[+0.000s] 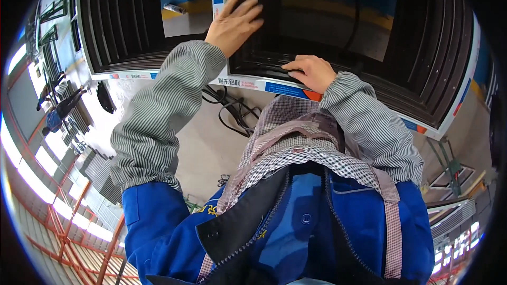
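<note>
A large dark aluminium window frame [433,74] with ribbed profiles and white-and-blue protective film lies in front of me. My left hand [234,21] rests flat, fingers spread, on the upright bar between its two openings. My right hand [312,71] presses on the near lower rail of the right opening, fingers curled over its edge. Both arms wear grey striped sleeve covers over a blue jacket.
A second ribbed dark frame section [113,26] lies to the left. Black cables [235,111] coil on the pale floor below the frame. A small metal cylinder [174,8] shows through the left opening. Red racks [68,221] and stacked profiles stand at the lower left.
</note>
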The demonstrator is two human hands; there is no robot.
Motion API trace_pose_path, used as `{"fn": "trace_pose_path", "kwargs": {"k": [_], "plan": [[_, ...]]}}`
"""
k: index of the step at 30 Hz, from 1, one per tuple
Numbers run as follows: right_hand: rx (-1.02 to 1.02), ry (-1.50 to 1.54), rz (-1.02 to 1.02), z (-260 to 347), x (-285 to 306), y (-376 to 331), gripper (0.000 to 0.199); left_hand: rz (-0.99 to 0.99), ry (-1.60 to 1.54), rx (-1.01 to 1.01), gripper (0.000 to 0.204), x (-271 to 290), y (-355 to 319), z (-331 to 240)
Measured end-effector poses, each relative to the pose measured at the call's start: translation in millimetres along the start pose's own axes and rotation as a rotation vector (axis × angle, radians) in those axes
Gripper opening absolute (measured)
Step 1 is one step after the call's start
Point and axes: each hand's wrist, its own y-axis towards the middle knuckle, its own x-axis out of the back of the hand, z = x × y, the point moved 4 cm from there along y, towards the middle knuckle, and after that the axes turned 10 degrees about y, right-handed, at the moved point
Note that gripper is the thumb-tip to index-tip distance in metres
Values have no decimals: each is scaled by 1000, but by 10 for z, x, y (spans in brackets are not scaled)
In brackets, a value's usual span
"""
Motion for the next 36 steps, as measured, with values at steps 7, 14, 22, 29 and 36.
{"fn": "trace_pose_path", "kwargs": {"k": [7, 14, 22, 29, 36], "plan": [[-42, 71, 42, -50, -88, 52, 28, 377, -534, -255, 16, -179, -305, -485], [-218, 14, 89, 98, -20, 48, 23, 383, -495, -244, 13, -263, -303, -551], [-94, -113, -92, 132, -112, -40, 22, 439, -544, -233, 17, -250, -344, -546], [100, -161, -277, 365, -295, -257, 41, 167, -802, -93, 46, -22, -556, -567], [173, -345, -320, 429, -623, -24, 40, -32, -756, 14, 48, -154, -647, -836]]}}
